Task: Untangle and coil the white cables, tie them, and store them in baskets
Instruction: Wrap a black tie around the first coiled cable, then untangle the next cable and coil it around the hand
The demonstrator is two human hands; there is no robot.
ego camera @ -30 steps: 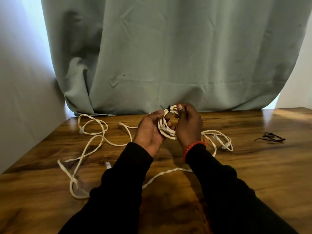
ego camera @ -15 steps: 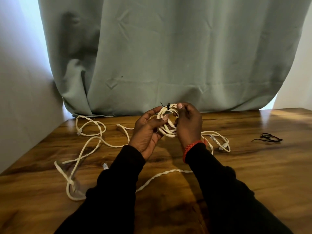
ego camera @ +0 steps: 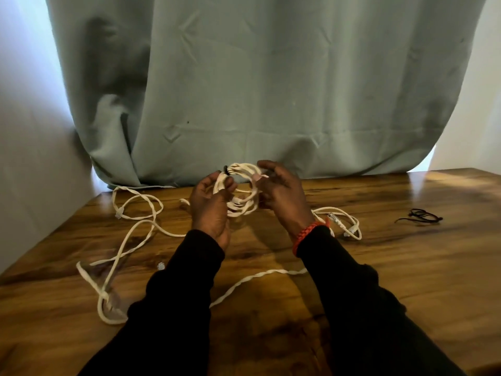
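The wooden desk (ego camera: 406, 280) runs wide here, with its back edge tucked right under a grey-green curtain (ego camera: 271, 90) and its left side butting up against a pale wall (ego camera: 32, 158). The right half of the desk has the most open surface, just a little bundle of black ties (ego camera: 420, 215) sitting well off to the right. The left half is busier: loose white cable (ego camera: 135, 232) snakes all over it in loops, with a twisted run crossing near the front between the two black sleeves.

Both forearms come up from the bottom of the frame and meet above the middle of the desk, near the back edge. The left hand (ego camera: 210, 207) has its fingers curled around the left side of the coiled cable (ego camera: 241, 191). The right hand (ego camera: 282, 194), with a red bracelet (ego camera: 309, 234) on the wrist, pinches the coil's right side, fingers bent over the top.

The coil itself is held up off the desk between the two hands, roughly upright. A black tie (ego camera: 226, 170) sits at its upper left, just above the left hand's fingertips. Another small loop of white cable (ego camera: 349, 223) lies on the desk just right of the right wrist.
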